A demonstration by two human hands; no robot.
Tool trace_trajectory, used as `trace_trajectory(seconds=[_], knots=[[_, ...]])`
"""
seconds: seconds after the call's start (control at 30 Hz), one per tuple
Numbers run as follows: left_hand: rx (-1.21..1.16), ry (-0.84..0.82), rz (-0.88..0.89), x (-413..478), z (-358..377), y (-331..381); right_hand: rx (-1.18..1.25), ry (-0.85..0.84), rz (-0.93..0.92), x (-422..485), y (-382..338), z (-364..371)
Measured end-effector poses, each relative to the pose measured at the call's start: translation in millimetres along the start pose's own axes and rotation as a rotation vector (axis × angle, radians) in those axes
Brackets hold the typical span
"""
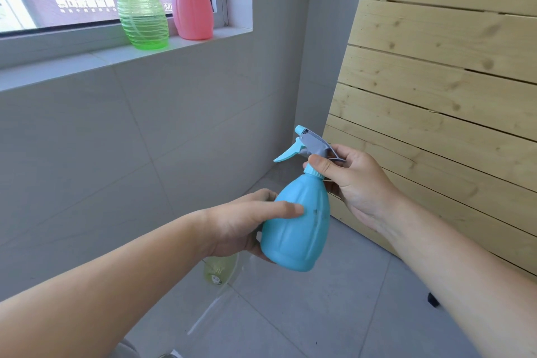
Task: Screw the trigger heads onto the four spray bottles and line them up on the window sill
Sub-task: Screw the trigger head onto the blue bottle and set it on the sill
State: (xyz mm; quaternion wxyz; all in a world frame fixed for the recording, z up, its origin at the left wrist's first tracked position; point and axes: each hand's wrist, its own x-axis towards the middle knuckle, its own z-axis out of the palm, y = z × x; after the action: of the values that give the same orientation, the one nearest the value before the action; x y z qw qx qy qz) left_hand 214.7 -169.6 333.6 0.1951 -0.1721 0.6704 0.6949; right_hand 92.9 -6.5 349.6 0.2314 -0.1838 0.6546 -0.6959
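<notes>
I hold a blue spray bottle [296, 229] in mid-air over the floor. My left hand [247, 224] wraps its body from the left. My right hand [354, 180] pinches the blue and grey trigger head [311, 145] at the collar on the bottle's neck. On the window sill [72, 67] stand a clear green bottle [142, 14] and, to its right, a pink bottle [191, 6], both upright with trigger heads on. A pale yellowish bottle [220, 269] lies on the floor, partly hidden under my left hand.
A slatted wooden panel [436, 96] leans against the wall at the right. Grey tiles cover the wall and the floor [305, 314]. The window behind the sill shows a sign outside. A small black object [433, 299] lies on the floor beside my right forearm.
</notes>
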Motion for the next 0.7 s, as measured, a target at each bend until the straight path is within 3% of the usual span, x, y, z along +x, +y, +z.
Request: trace_trajectory(seconds=[0.17, 0.37, 0.57, 0.7], knots=[[0.14, -0.027, 0.015, -2.1, 5.4, 1.7, -0.032, -0.006, 0.01, 0.5, 3.0, 1.4], [-0.097, -0.073, 0.013, -0.1, 3.0, -0.9, 0.004, -0.001, 0.002, -0.7, -3.2, -0.5], [-0.026, 0.058, 0.061, -2.2, 8.0, 1.4, 0.027, 0.035, 0.009, -2.3, -2.3, 0.3], [-0.01, -0.02, 0.041, -2.5, 7.5, 1.7, 0.054, 0.024, 0.031, -3.2, -3.0, 1.8]])
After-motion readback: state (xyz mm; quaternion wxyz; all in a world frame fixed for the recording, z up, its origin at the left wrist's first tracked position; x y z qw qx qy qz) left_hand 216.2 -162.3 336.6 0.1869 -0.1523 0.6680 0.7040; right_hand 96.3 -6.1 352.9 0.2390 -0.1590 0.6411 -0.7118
